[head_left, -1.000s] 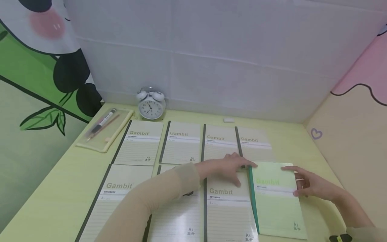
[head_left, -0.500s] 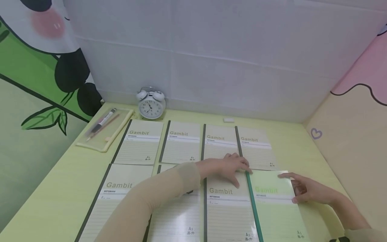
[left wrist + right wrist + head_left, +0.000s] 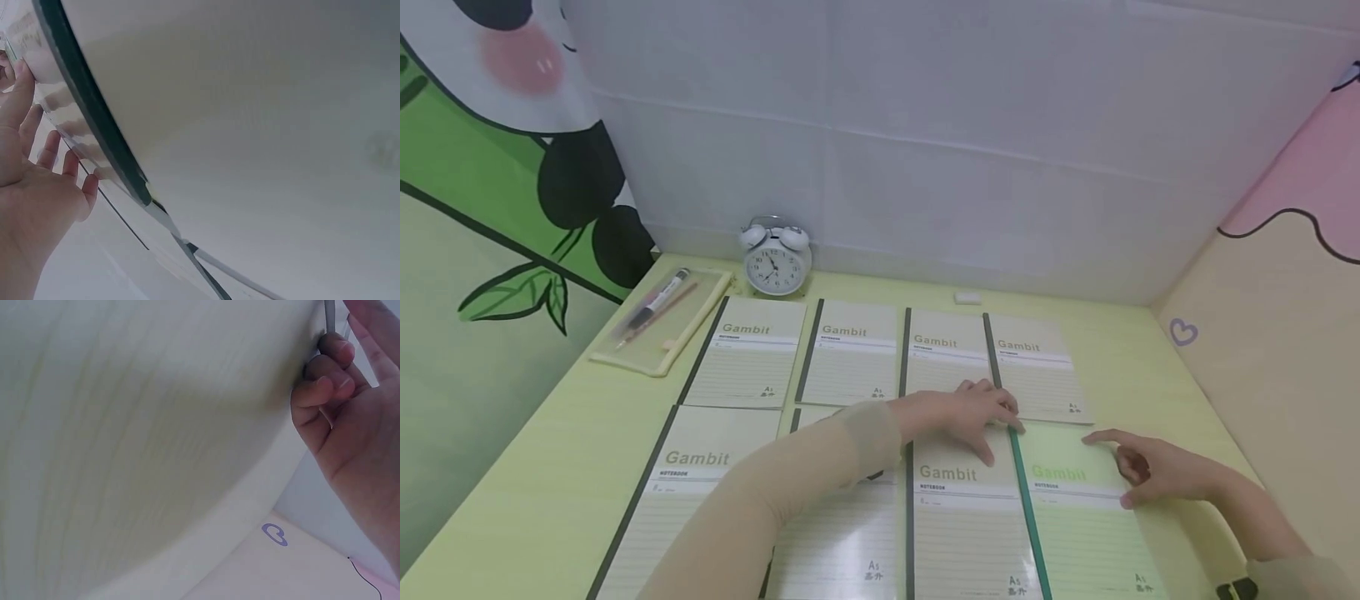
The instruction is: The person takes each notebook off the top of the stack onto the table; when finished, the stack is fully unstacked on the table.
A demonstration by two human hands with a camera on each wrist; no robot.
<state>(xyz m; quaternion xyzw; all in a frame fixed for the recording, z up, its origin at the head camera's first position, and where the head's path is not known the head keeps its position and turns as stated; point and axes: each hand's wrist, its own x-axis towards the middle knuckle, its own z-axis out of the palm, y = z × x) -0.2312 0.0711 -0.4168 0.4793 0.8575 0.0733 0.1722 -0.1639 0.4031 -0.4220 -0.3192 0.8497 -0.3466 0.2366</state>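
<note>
A notebook (image 3: pixel 1093 533) with a green spine and greenish cover lies at the right end of the front row. My right hand (image 3: pixel 1168 471) grips its upper right corner, the index finger on the cover and the thumb at the right edge. The right wrist view shows the other fingers (image 3: pixel 315 403) curled beside that edge. My left hand (image 3: pixel 973 417) rests, fingers spread, over the top of the neighbouring grey-spined notebook (image 3: pixel 966 533). Its index fingertip touches the top of the green spine. In the left wrist view the left palm (image 3: pixel 44 194) shows, its fingers apart.
Other grey-spined notebooks fill two rows, among them a back-row one (image 3: pixel 1037 375) just above the green-spined notebook. Behind them stand a white alarm clock (image 3: pixel 777 265) and a small white block (image 3: pixel 967 297). A pouch with pens (image 3: pixel 658 325) lies at left. A wall (image 3: pixel 1285 333) rises at right.
The green-spined notebook has slid toward the front edge, uncovering the bottom of the notebook behind it. My right hand moved down and slightly left with it. The left index finger bent downward.
</note>
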